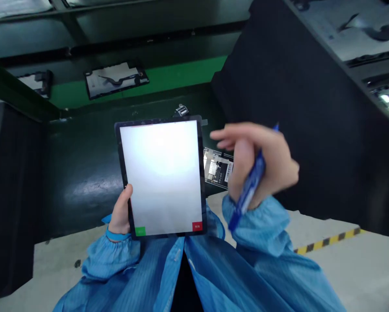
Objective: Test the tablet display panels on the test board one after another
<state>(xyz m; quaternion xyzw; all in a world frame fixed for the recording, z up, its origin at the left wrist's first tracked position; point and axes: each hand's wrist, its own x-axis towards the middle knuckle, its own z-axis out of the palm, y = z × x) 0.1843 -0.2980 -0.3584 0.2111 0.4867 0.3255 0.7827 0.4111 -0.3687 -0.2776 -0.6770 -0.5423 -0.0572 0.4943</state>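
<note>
Blue smock sleeves (116,260) fill the near edge. The left hand (120,214) has its grip closed on the lower left edge of a tablet (163,177), held upright at centre with its screen glowing white. Just right of it, the blurred right hand (262,162) has its grip closed around a blue pen (249,186). Beyond, a circuit board (215,168) lies on the dark worktop (84,173). Farther off, a flat panel (116,79) sits by a green belt (181,78).
</note>
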